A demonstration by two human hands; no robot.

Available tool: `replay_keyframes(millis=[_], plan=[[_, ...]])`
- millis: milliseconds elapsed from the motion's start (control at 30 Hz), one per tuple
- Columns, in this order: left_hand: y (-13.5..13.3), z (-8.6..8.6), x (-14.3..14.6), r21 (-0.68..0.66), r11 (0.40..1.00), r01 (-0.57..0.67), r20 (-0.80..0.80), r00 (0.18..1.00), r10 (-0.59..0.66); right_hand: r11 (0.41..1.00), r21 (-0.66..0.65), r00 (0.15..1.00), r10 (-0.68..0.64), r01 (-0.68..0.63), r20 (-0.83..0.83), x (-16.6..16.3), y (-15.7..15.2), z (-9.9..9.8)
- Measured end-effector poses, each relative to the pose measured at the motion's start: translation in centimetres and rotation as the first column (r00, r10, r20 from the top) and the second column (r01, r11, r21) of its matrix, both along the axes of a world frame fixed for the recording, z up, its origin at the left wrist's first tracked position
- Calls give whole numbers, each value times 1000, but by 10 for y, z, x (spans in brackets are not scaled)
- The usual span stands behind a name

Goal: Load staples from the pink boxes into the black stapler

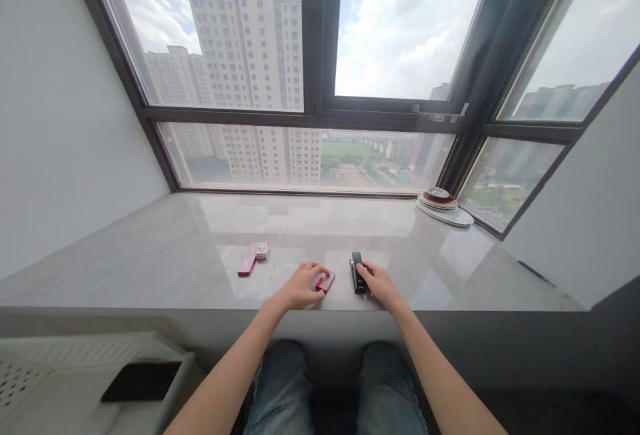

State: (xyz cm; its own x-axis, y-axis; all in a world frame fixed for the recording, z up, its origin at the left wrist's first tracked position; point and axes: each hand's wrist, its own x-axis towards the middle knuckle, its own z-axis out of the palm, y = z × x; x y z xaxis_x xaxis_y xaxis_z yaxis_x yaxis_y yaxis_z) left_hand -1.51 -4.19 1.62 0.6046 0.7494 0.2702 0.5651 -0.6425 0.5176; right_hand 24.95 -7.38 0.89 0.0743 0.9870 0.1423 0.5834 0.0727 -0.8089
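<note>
Near the front edge of the sill, my left hand (303,285) curls its thumb and fingers around a small pink-and-white box (325,282). My right hand (381,284) grips the side of a black stapler (357,273), which rests on the sill and points away from me. A short gap of bare stone separates the two hands. To the left lie a long pink-and-white box (247,260) and a small white-and-pink box (263,250), touching or nearly so. What is inside the boxes is hidden.
A stack of plates (445,214) stands in the far right corner by the window frame. A thin dark strip (536,273) lies along the right wall. Below left, a dark flat phone-like object (143,382) rests on a white plastic basket (65,348).
</note>
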Motion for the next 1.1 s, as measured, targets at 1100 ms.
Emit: replay_keyframes(millis=[1100], plan=[[13,-23,-150,-59,786,-615,-128,786,606,990,66,979,-134,125,151,-49,21,-38]])
